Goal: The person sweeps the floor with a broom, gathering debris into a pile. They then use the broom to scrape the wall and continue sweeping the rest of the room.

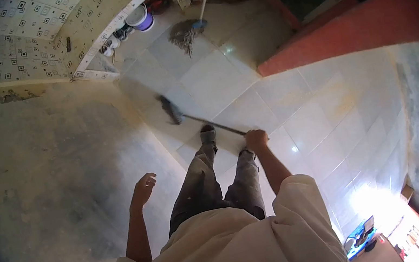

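Note:
My right hand (257, 138) is closed around the upper end of the dark handle of a broom (213, 121). The handle slants down and to the left to a dark, blurred broom head (171, 110), which is over the tiles just beyond my feet. My left hand (145, 187) hangs out at my left side with its fingers loosely bent and apart, holding nothing. The pale tiled floor (213, 84) spreads ahead of me and to the right.
A string mop (188, 33) with a pale handle rests on the tiles ahead. Beside it, a white-and-purple bucket (139, 18) and shoes stand below a patterned wall. A bare grey wall (53, 183) runs along the left. A red ledge (352, 29) juts in from the right.

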`<state>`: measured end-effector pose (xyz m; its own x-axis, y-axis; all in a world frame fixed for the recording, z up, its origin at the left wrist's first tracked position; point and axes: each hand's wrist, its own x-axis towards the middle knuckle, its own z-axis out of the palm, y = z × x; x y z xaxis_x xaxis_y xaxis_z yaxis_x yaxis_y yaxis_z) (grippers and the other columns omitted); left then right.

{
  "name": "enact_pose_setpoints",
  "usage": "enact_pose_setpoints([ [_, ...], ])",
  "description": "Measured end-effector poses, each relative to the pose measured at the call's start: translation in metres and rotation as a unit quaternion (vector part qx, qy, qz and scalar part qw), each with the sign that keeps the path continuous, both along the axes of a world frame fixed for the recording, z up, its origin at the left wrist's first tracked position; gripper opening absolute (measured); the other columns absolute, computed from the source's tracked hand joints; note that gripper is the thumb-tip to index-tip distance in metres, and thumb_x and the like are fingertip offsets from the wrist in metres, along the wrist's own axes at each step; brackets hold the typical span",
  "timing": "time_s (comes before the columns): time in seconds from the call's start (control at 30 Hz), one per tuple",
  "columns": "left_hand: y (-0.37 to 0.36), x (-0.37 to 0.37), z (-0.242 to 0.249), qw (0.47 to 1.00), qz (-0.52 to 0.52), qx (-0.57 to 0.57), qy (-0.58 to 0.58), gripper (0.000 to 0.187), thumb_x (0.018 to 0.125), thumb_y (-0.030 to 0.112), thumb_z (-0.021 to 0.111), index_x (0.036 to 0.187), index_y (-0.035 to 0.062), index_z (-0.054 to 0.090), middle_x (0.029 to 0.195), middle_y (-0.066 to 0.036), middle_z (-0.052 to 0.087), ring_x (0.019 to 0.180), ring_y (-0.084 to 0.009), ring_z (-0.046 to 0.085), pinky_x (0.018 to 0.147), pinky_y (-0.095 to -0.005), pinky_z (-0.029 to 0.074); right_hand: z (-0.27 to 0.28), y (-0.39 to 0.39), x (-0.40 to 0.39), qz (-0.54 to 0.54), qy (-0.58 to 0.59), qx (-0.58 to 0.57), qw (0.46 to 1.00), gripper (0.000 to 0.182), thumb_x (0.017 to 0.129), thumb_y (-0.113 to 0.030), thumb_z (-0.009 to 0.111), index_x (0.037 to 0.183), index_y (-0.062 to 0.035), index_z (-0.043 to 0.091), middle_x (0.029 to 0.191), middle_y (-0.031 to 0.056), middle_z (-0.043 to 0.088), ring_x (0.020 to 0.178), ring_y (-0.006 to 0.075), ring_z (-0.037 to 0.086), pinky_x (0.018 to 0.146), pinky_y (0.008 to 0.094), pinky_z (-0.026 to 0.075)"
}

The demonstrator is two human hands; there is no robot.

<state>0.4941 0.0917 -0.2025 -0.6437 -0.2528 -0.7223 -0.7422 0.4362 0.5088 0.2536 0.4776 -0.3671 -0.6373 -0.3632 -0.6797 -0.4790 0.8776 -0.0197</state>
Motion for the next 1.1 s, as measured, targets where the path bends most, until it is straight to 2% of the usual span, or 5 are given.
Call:
enact_pose_setpoints([
  [0.3,0.127,0.098,-0.063,0.994,-0.066,0.007,-0.089,0.023,0.084,0.015,0.051,0.105,0.0112,0.058,0.087,-0.016,0.064,0.08,-0.028,0.063,0.071,-0.0374,0.049,0.053,0.368,-0.015,-0.192,-0.021,0.24,0.951,0.039,0.09,-0.043,0.041,0.097,-0.015,0.067,0.096,0.0083,0.066,0.089,0.0268,0.064,0.073,0.0418,0.052],
  [0.33,0.139,0.116,-0.081,0.992,-0.052,0.037,-0.112,0.022,0.082,0.011,0.052,0.103,0.0098,0.059,0.083,-0.009,0.064,0.074,-0.0172,0.061,0.067,-0.0316,0.048,0.081,0.388,-0.028,-0.179,-0.016,0.278,0.944,0.037,0.091,-0.042,0.041,0.097,-0.0156,0.067,0.097,0.0075,0.066,0.09,0.0261,0.064,0.074,0.0404,0.052],
  [0.63,0.204,0.057,-0.038,0.999,-0.005,0.047,-0.02,0.028,0.082,0.008,0.051,0.109,0.0084,0.056,0.09,-0.01,0.064,0.081,-0.0186,0.061,0.073,-0.0319,0.048,0.106,0.523,-0.067,-0.14,0.181,0.291,0.929,0.029,0.089,-0.032,0.048,0.083,-0.0119,0.067,0.079,0.0064,0.066,0.075,0.0233,0.066,0.063,0.036,0.053],
  [0.83,0.196,0.064,-0.037,0.995,0.074,0.056,0.038,0.031,0.082,0.005,0.048,0.113,0.0086,0.053,0.089,-0.009,0.063,0.08,-0.0172,0.061,0.075,-0.0314,0.049,0.194,0.473,-0.032,-0.148,0.079,0.252,0.953,0.052,0.092,-0.047,0.034,0.081,-0.0058,0.064,0.079,0.0155,0.065,0.076,0.0313,0.065,0.066,0.0434,0.052],
  [1.1,0.18,0.108,-0.042,0.996,0.032,0.032,-0.076,0.026,0.085,0.008,0.048,0.109,0.0119,0.056,0.083,-0.009,0.065,0.076,-0.017,0.062,0.071,-0.031,0.049,0.107,0.253,-0.025,-0.199,0.026,0.031,0.979,0.054,0.092,-0.049,0.032,0.082,-0.0044,0.061,0.08,0.0205,0.064,0.079,0.0368,0.062,0.069,0.0472,0.05],
])
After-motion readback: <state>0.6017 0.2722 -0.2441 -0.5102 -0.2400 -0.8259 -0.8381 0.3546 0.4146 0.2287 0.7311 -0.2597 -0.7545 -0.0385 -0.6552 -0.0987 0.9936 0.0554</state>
